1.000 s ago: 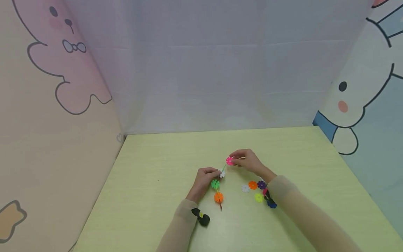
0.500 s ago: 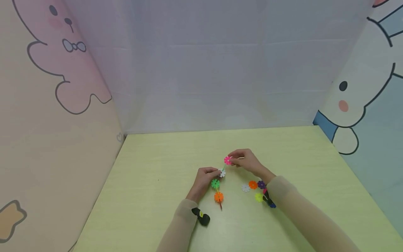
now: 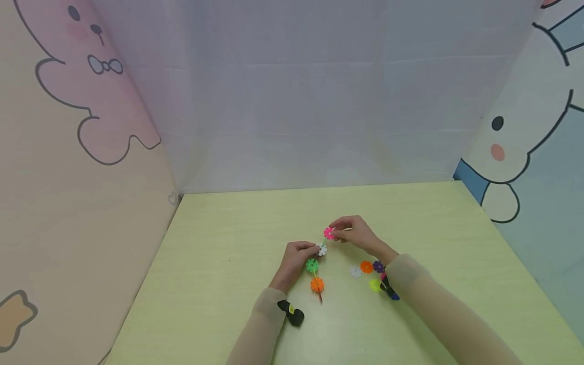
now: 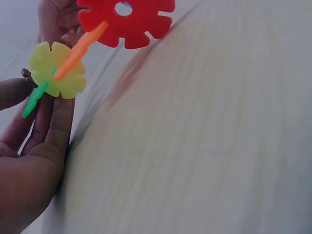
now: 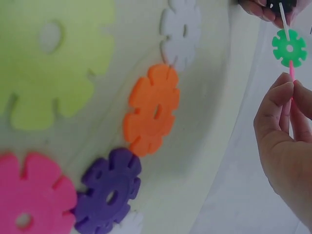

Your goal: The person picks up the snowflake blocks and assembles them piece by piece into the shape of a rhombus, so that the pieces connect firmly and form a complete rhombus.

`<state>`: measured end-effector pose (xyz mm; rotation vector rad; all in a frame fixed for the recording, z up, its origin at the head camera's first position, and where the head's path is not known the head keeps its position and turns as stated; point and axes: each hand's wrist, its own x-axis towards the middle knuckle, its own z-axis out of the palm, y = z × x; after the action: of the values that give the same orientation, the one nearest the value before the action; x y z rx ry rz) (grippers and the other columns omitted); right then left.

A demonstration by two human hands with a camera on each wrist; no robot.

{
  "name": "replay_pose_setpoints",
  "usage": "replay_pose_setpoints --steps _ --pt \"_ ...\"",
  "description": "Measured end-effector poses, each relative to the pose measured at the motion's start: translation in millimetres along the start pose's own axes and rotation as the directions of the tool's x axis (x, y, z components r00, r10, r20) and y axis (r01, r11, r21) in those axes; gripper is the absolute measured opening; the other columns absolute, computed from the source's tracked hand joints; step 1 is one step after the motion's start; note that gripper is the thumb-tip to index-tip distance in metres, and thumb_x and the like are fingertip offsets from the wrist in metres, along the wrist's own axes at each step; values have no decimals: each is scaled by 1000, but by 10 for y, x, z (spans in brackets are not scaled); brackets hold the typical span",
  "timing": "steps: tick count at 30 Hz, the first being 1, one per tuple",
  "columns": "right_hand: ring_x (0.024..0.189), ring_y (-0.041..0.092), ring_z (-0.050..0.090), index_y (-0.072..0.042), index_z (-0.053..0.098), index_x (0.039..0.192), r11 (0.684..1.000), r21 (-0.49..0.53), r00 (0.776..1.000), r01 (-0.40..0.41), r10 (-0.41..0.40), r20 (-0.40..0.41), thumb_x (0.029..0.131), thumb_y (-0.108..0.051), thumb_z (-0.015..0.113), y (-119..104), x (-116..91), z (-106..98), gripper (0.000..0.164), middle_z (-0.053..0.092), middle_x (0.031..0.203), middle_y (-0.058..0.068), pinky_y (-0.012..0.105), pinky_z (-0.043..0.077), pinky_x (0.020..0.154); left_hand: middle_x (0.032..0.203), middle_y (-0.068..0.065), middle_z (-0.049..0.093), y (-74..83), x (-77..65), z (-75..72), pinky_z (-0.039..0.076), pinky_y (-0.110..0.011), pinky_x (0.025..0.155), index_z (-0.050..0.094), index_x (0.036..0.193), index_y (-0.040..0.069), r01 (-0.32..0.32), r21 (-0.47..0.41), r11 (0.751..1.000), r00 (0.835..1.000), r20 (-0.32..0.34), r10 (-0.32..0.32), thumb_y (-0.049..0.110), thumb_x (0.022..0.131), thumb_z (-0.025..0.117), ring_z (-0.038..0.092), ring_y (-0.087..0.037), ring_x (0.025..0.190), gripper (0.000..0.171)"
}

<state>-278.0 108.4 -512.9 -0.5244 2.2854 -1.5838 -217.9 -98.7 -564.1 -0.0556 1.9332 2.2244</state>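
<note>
Head: left hand (image 3: 294,261) pinches disc chain (image 3: 312,265) over table (image 3: 205,304), right hand (image 3: 358,235) pinches pink disc (image 3: 329,233) at its end. Left wrist: yellow disc (image 4: 41,61) before left fingers (image 4: 61,119). Right wrist: pink disc meets green disc (image 5: 289,48); probably joining, next wants a firm push.

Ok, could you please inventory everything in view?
Table: one, pale yellow-green, lower head view.
Backdrop: one, whitish, behind the table.
Cartoon-printed walls: two, pastel, left and right.
Disc chain: one, at least eight discs (pink, two green, white, dark, yellow, orange, red), over the table.
Loose discs: at least seven, two white, one each orange, purple, yellow, pink, blue, on the table right of the chain.
Wrist-worn devices: two, black, left and right.
Sleeves: two, beige, lower head view.
Left hand: one, bare, pinching the chain near its white disc.
Right hand: one, bare, pinching the chain's pink end disc.
</note>
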Motion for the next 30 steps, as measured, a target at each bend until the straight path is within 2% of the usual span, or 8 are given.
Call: replay_pose_setpoints --steps 2,11,17,21,30 --pt "86 39 65 3 67 108 1000 -21 1000 3 -3 0 91 -5 65 -21 -2 4 19 66 94 13 35 54 69 80 -14 69 -72 44 -12 52 -29 72 71 93 -9 -2 -2 1000 1000 -3 2 9 87 70 64 -18 72 18" --pt "81 29 67 0 68 105 996 -84 1000 10 -10 -9 90 -5 67 -50 13 29 17 70 92 11 38 54 68 80 -12 69 -84 37 -7 52 -29 71 73 88 -3 -30 41 999 999 -27 31 16 85 74 64 -18 72 19" --pt "80 27 67 -1 69 103 997 -69 1000 -19 17 -19 89 -5 67 -44 4 33 14 70 90 9 36 54 68 80 -12 69 -98 39 1 52 -29 70 73 87 -3 -38 44 998 999 -16 39 15 85 74 64 -18 72 18" --pt "82 31 66 -1 68 102 998 -59 1000 -25 25 -7 90 -4 66 -43 3 34 13 70 89 9 39 54 71 80 -11 69 -91 30 2 51 -27 69 73 88 -4 -42 55 998 999 -18 43 14 84 74 63 -17 71 19" --pt "79 27 66 1 66 99 999 -29 999 -36 37 26 90 0 64 -48 9 38 9 69 88 11 43 54 72 79 -10 69 -88 20 3 50 -26 65 73 86 -4 -40 90 995 998 -38 44 15 85 74 61 -17 70 19"
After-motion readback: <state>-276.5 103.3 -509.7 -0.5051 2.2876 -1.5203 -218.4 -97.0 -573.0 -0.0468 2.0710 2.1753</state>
